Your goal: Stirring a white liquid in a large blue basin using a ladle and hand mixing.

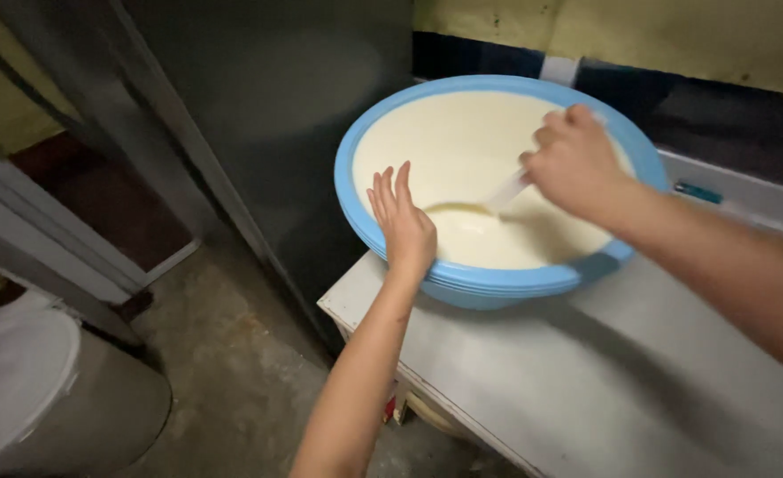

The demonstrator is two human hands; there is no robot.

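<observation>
The big blue basin (497,281) sits at the left end of the grey table (586,381), its near wall just back from the table's front edge, and it is filled nearly to the rim with pale, creamy batter (462,142). My right hand (575,164) is closed around the white handle of a ladle (506,190), whose bowl is sunk in the liquid toward the near side, where a dip shows in the surface. My left hand (402,226) is open, fingers together and pointing up, with the palm resting on the basin's near left rim to steady it. I judge this to be the stirring or scooping step, mid-stroke. The next move calls for a firm brace on the rim and a slow, level pull of the ladle, since the liquid stands high. Behind the basin, a dark metal panel (276,106) rises; below left, on the concrete floor (232,372), is a white-lidded bucket (28,381).
</observation>
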